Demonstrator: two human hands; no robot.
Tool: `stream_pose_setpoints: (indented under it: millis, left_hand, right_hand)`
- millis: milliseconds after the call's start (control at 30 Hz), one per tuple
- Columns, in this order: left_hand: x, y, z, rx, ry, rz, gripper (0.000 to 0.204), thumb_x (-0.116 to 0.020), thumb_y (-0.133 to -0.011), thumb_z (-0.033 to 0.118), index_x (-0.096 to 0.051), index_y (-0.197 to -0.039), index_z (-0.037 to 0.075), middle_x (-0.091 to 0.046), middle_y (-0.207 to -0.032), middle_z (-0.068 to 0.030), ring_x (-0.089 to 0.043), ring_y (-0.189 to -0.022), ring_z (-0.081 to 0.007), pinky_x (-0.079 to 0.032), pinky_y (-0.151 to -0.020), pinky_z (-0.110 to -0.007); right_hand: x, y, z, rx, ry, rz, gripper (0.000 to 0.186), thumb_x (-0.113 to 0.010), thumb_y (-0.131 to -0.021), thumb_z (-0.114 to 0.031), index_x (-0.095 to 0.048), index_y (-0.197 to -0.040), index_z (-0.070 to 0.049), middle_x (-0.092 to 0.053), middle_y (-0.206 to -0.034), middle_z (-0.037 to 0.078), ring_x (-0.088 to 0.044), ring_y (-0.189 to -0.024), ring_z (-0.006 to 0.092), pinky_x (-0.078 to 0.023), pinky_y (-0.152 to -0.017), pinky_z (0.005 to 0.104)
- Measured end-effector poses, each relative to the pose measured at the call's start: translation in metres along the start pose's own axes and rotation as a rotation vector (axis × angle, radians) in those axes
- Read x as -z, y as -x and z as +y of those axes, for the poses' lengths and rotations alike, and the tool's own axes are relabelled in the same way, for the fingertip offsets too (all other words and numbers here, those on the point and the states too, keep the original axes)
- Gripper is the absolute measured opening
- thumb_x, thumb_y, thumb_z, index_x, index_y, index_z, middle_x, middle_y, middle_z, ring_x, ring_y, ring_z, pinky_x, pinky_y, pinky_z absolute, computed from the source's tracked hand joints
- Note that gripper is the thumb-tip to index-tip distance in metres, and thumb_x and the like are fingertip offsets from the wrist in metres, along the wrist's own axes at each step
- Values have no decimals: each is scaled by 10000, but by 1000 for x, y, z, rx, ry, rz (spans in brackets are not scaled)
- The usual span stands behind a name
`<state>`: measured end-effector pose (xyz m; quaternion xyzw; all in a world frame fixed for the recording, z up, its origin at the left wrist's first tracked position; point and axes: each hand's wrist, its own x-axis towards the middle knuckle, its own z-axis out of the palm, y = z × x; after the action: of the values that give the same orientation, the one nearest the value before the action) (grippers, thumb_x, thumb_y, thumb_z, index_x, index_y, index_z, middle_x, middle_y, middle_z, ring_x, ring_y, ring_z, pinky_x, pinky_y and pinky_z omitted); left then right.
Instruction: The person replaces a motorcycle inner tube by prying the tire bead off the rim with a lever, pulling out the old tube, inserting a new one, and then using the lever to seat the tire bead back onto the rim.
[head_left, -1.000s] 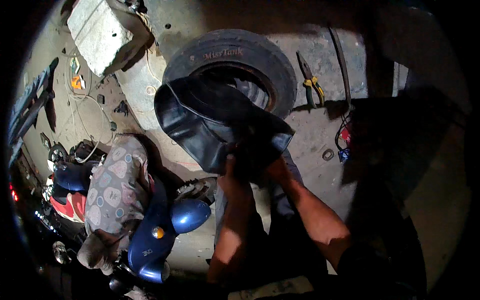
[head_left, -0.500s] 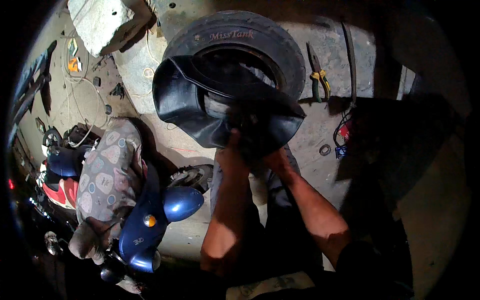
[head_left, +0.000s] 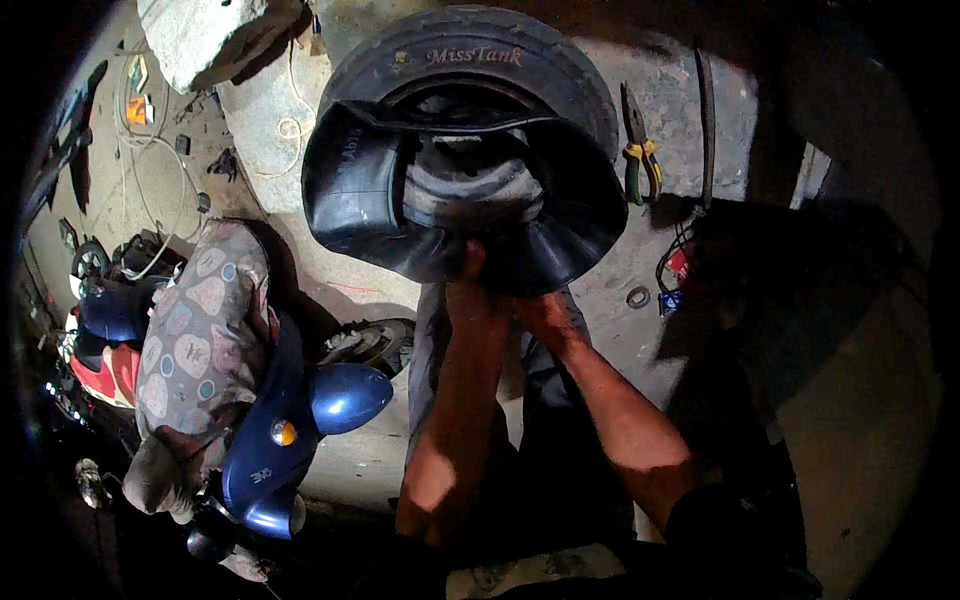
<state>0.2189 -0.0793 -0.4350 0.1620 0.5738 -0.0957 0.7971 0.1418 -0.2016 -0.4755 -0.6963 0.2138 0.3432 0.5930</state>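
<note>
A glossy black rubber inner tube [head_left: 350, 200], spread wide and folded into a loop, is held over the near side of a thick black tyre [head_left: 590, 90]. My left hand [head_left: 472, 268] grips the tube's near edge, thumb on top and the other fingers hidden beneath. Close by on the right, my right hand [head_left: 541, 308] holds the same edge from below, most of its fingers covered by the rubber. Through the tube's opening, a grey, worn-looking curved surface shows.
Pliers with yellow-and-black handles [head_left: 642, 165] lie right of the tyre, beside a long dark metal bar [head_left: 707, 130]. A small ring [head_left: 638, 297] is on the floor. At left stand a blue scooter [head_left: 262, 460] with a patterned cover [head_left: 205, 330] and a pale stone block [head_left: 215, 40].
The inner tube has been tilted and spread, so its right side sits higher and its opening shows more. Both hands keep their hold. The whole view has shifted slightly.
</note>
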Motion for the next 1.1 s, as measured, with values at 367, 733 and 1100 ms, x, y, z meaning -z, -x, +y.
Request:
stream_pose_setpoints:
  millis: [367,733,1100]
  left_hand:
    - [-22,-5,3,154,153,48,416,-621,-1002,253,-575,-1340,15,-646,-1301,-136,-596,-1226,-308,-465,-1077,-460]
    - [-43,14,31,132,45,-5,448,-611,-1001,293,-577,-1356,22,-655,-1308,-147,-637,-1154,-293,-518,-999,-411]
    - [-89,-8,57,-175,-454,281,353,-789,-872,220,-674,-1076,-44,-688,-983,-90,-648,-848,-229,-515,-755,-381]
  right_hand:
    - [14,-7,-56,-260,432,-173,519,-596,-960,-325,-537,-1408,-70,-574,-1384,235,-524,-1287,450,-448,-1070,474]
    - [14,27,-125,-339,340,64,430,-598,-998,-433,-668,-1084,-18,-668,-849,127,-635,-761,290,-495,-669,419]
    - [36,1,-259,-781,-830,-218,117,-450,-1004,-77,-556,-1054,-81,-397,-703,-46,-310,-528,66,-250,-443,239]
